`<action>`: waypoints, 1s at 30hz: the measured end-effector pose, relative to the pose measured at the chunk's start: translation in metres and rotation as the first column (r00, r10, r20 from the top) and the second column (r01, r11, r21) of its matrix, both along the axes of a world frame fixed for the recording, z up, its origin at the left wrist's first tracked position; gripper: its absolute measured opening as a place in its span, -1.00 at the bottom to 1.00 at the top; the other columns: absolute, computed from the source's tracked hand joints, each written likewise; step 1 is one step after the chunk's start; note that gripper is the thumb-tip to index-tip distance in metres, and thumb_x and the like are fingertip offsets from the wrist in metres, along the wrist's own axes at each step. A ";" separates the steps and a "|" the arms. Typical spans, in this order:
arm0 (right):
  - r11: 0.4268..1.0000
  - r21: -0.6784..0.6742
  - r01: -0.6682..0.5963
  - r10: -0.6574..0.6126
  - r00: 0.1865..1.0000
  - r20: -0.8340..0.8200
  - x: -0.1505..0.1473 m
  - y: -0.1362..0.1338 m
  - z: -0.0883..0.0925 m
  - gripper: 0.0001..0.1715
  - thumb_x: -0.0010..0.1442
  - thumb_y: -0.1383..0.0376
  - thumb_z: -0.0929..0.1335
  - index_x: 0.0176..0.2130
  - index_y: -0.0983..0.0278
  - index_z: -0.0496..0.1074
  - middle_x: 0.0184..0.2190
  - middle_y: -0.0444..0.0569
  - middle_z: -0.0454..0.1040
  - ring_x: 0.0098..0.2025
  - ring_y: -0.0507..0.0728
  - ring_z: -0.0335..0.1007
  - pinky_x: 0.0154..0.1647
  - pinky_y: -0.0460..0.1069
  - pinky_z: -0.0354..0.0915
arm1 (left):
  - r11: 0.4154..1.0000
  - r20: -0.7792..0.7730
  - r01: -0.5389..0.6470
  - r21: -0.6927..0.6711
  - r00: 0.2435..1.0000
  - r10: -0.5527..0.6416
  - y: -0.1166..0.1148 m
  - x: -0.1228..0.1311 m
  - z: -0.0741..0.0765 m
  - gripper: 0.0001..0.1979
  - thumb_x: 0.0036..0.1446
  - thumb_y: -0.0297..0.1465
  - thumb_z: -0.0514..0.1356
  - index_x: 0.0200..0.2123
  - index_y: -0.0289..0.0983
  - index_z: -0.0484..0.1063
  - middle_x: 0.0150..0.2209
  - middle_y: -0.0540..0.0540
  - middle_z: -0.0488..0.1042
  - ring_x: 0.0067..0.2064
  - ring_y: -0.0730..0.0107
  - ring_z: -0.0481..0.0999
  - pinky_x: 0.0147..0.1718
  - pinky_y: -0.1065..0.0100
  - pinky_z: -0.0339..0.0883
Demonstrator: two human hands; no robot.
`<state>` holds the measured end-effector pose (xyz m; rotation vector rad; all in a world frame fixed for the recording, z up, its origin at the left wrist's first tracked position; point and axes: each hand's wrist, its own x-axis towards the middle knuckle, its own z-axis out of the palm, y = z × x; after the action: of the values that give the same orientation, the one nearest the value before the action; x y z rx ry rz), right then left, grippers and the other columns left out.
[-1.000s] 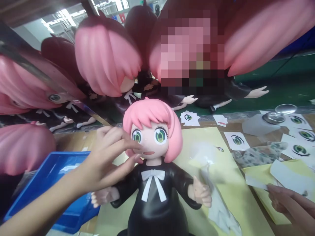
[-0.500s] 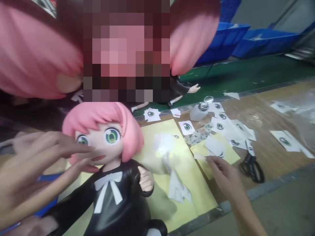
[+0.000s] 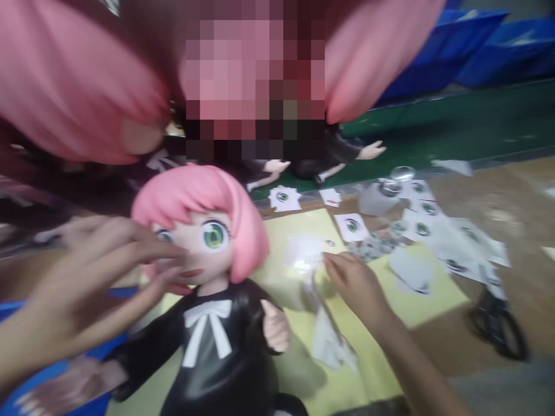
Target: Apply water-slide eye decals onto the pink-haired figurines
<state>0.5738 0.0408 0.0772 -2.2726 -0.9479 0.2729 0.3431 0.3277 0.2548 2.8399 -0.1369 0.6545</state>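
A large doll [image 3: 212, 300] with pink hair and a black dress with a white bow stands in front of me. My left hand [image 3: 87, 289] has its fingers spread and presses against the doll's face, over one eye. My right hand [image 3: 353, 283] reaches over the yellow sheet [image 3: 290, 231], fingertips pinched at a thin clear film [image 3: 303, 254] lying there. A crumpled strip of white backing paper [image 3: 329, 341] lies just below that hand.
Several more pink-haired dolls [image 3: 73, 92] crowd the back and left. Eye stickers [image 3: 351, 226] on white paper lie scattered on the wooden bench, beside a small metal-topped dispenser [image 3: 384, 193]. Black scissors [image 3: 498, 323] lie at the right. A blue bin [image 3: 17, 393] sits at lower left.
My right hand has moved left from the paper scraps to the clear film beside the doll. My left hand stays on the doll's face. The view has shifted slightly.
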 end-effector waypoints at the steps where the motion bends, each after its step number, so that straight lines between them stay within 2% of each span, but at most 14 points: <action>1: 1.000 -0.010 0.014 -0.013 0.998 0.063 -0.001 0.004 0.001 -0.39 0.45 0.00 0.16 0.00 0.36 0.55 -0.29 0.16 0.55 -0.15 0.33 0.47 -0.02 0.29 0.37 | 0.999 -0.042 -0.011 0.037 0.999 0.013 -0.002 -0.001 0.001 -0.80 0.32 -0.48 0.15 -0.09 -0.21 0.56 -0.21 -0.01 0.52 -0.21 0.32 0.46 -0.13 0.14 0.14; 3: 0.998 0.003 0.057 -0.056 0.988 0.146 -0.007 0.009 0.007 -0.28 0.41 -0.02 0.15 0.17 0.45 0.48 -0.29 0.23 0.55 -0.18 0.46 0.46 -0.11 0.35 0.34 | 0.994 -0.091 0.005 0.110 0.996 0.005 -0.001 -0.005 0.000 -0.81 0.29 -0.52 0.20 -0.07 -0.23 0.54 -0.23 -0.02 0.48 -0.23 0.33 0.46 -0.13 0.11 0.14; 4: 0.998 0.030 0.062 -0.066 0.985 0.160 -0.012 0.010 0.013 -0.26 0.39 -0.07 0.18 0.23 0.39 0.42 -0.23 0.19 0.56 -0.17 0.46 0.47 -0.16 0.30 0.34 | 0.990 -0.098 0.022 0.140 0.995 -0.008 0.001 -0.008 -0.001 -0.78 0.26 -0.54 0.23 -0.05 -0.25 0.53 -0.24 -0.03 0.46 -0.24 0.33 0.45 -0.13 0.09 0.14; 5: 0.998 0.048 0.039 -0.046 0.988 0.145 -0.017 0.010 0.019 -0.28 0.38 -0.11 0.23 0.28 0.27 0.37 -0.26 0.07 0.56 -0.24 0.38 0.48 -0.30 0.19 0.33 | 0.985 -0.104 0.036 0.166 0.994 -0.019 0.002 -0.010 -0.002 -0.75 0.24 -0.56 0.23 -0.03 -0.26 0.53 -0.25 -0.05 0.45 -0.24 0.31 0.45 -0.13 0.08 0.13; 6: 0.995 0.077 0.068 -0.075 0.993 0.091 -0.024 0.012 0.026 -0.38 0.39 -0.13 0.24 0.25 0.13 0.38 -0.24 -0.02 0.55 -0.31 0.28 0.47 -0.42 0.11 0.29 | 0.979 -0.111 0.056 0.198 0.993 -0.034 0.003 -0.012 -0.003 -0.73 0.24 -0.56 0.22 -0.01 -0.28 0.52 -0.25 -0.06 0.44 -0.25 0.30 0.44 -0.13 0.08 0.13; 7: 0.988 0.127 0.087 -0.092 0.995 0.036 -0.031 0.014 0.034 -0.47 0.40 -0.13 0.25 0.16 0.07 0.42 -0.26 -0.07 0.53 -0.36 0.22 0.45 -0.44 0.09 0.29 | 0.968 -0.118 0.078 0.240 0.992 -0.050 0.003 -0.012 -0.003 -0.72 0.25 -0.55 0.21 0.01 -0.28 0.53 -0.27 -0.06 0.45 -0.26 0.29 0.44 -0.15 0.09 0.12; 9: 0.970 0.220 0.098 -0.093 0.995 -0.034 -0.046 0.021 0.048 -0.62 0.43 -0.06 0.28 0.08 0.04 0.45 -0.29 -0.10 0.50 -0.35 0.18 0.43 -0.36 0.07 0.33 | 0.937 -0.115 0.111 0.332 0.990 -0.077 0.001 -0.010 -0.003 -0.73 0.28 -0.53 0.20 0.02 -0.26 0.53 -0.32 -0.02 0.46 -0.29 0.30 0.44 -0.18 0.12 0.11; 11: 0.949 0.312 0.040 -0.027 0.998 -0.049 -0.057 0.033 0.056 -0.73 0.44 0.04 0.31 0.05 0.04 0.46 -0.30 -0.11 0.48 -0.31 0.17 0.41 -0.24 0.06 0.35 | 0.909 -0.107 0.132 0.396 0.989 -0.097 -0.002 -0.006 -0.004 -0.77 0.29 -0.52 0.20 -0.02 -0.24 0.54 -0.33 0.01 0.51 -0.30 0.32 0.45 -0.19 0.15 0.12; 13: 0.931 0.363 -0.043 0.052 0.999 -0.015 -0.061 0.046 0.058 -0.79 0.46 0.13 0.30 0.03 0.05 0.44 -0.29 -0.13 0.46 -0.30 0.14 0.39 -0.20 0.05 0.33 | 0.896 -0.100 0.148 0.418 0.988 -0.117 -0.004 -0.001 -0.006 -0.77 0.29 -0.55 0.20 -0.05 -0.22 0.55 -0.27 0.02 0.58 -0.27 0.33 0.48 -0.17 0.15 0.13; 16: 0.906 0.376 -0.192 0.155 0.980 0.127 -0.058 0.063 0.057 -0.81 0.49 0.26 0.27 0.05 0.13 0.41 -0.28 -0.13 0.44 -0.28 0.10 0.38 -0.20 0.03 0.28 | 0.876 -0.112 0.182 0.446 0.983 -0.147 -0.002 0.005 -0.009 -0.74 0.30 -0.56 0.18 -0.01 -0.21 0.54 -0.22 0.04 0.61 -0.24 0.31 0.48 -0.15 0.13 0.14; 19: 0.813 0.442 -0.379 0.272 0.918 0.288 -0.054 0.078 0.057 -0.73 0.44 0.44 0.28 0.08 0.23 0.40 -0.27 -0.09 0.45 -0.25 0.08 0.38 -0.22 0.01 0.27 | 0.848 -0.128 0.192 0.495 0.981 -0.147 0.000 0.011 -0.009 -0.74 0.28 -0.55 0.21 -0.01 -0.20 0.55 -0.28 0.07 0.59 -0.26 0.35 0.47 -0.19 0.16 0.14; 21: 0.737 0.497 -0.457 0.316 0.884 0.344 -0.052 0.086 0.059 -0.66 0.37 0.54 0.31 0.07 0.29 0.42 -0.23 -0.06 0.45 -0.22 0.08 0.39 -0.20 0.00 0.31 | 0.831 -0.135 0.202 0.518 0.979 -0.153 0.000 0.016 -0.007 -0.79 0.29 -0.52 0.24 -0.05 -0.20 0.57 -0.31 0.09 0.58 -0.28 0.39 0.48 -0.22 0.19 0.14; 23: 0.691 0.513 -0.509 0.352 0.857 0.376 -0.051 0.090 0.060 -0.59 0.30 0.61 0.33 0.08 0.32 0.43 -0.17 -0.02 0.44 -0.19 0.09 0.39 -0.17 0.01 0.36 | 0.823 -0.137 0.210 0.528 0.977 -0.162 0.000 0.020 -0.006 -0.83 0.31 -0.49 0.26 -0.07 -0.20 0.57 -0.32 0.08 0.58 -0.28 0.40 0.49 -0.24 0.20 0.14; 30: 0.664 0.419 -0.619 0.398 0.767 0.504 -0.047 0.093 0.060 -0.54 0.30 0.61 0.34 0.12 0.32 0.46 -0.13 0.02 0.37 -0.14 0.15 0.38 -0.17 0.07 0.35 | 0.823 -0.144 0.228 0.520 0.973 -0.178 0.000 0.021 -0.007 -0.80 0.37 -0.52 0.17 -0.05 -0.22 0.56 -0.31 0.05 0.56 -0.25 0.36 0.48 -0.27 0.21 0.15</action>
<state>0.5265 0.1343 0.1370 -1.4702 -1.6374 -0.2077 0.3645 0.3276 0.2480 3.3034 -0.7040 0.4981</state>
